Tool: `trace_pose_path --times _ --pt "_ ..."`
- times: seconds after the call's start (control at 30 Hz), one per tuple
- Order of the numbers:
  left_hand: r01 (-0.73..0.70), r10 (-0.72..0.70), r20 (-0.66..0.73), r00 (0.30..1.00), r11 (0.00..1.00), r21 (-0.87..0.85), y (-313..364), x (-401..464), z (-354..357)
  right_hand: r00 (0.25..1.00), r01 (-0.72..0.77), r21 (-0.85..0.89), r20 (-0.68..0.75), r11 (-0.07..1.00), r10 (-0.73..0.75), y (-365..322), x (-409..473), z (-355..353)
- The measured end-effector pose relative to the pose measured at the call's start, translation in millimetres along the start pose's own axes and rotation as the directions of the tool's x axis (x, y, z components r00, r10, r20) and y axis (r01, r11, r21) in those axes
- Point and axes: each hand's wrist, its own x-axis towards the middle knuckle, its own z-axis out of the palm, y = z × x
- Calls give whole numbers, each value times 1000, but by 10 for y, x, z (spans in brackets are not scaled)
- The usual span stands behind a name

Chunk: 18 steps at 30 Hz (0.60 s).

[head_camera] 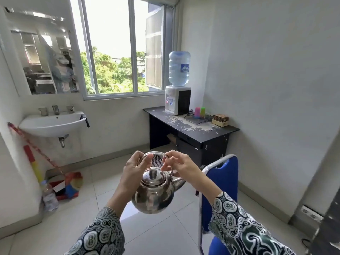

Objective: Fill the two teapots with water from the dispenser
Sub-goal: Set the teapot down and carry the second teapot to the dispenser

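One round, mirror-bright stainless steel teapot [153,192] hangs in mid-air in front of the person, well short of the dispenser, lid on, spout toward the person's right. It is carried by its thin wire hoop handle [156,153], raised upright above the lid.

Left hand [135,167]: fingers curled and closed on the left side of the hoop, thumb pressed over it. Right hand [179,166]: a looser pinch, fingertips on the right end of the hoop, the other fingers spread. Judgement: two hands on the hoop keep the pot level and stop it swinging while it is carried.

Only one teapot in sight; the task names two, and the second is not visible.

White tabletop water dispenser [177,102] with one blue upturned bottle [179,69], two taps low on its front. It stands at the left end of the black bench [191,124], beneath the window corner.

Right of the dispenser: two plastic cups, one pink [197,111], one green [203,111], then one small brown box [220,119].

Nearer than the dispenser, beside the right arm: one blue folding chair [220,181].

Far left of the dispenser: one white wall basin [53,124].
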Motion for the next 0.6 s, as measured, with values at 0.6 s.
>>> trace_pose_path --times 0.6 --pt "31 -49 -166 985 994 -106 -1161 3327 -521 961 153 -359 -162 921 -223 978 3425 266"
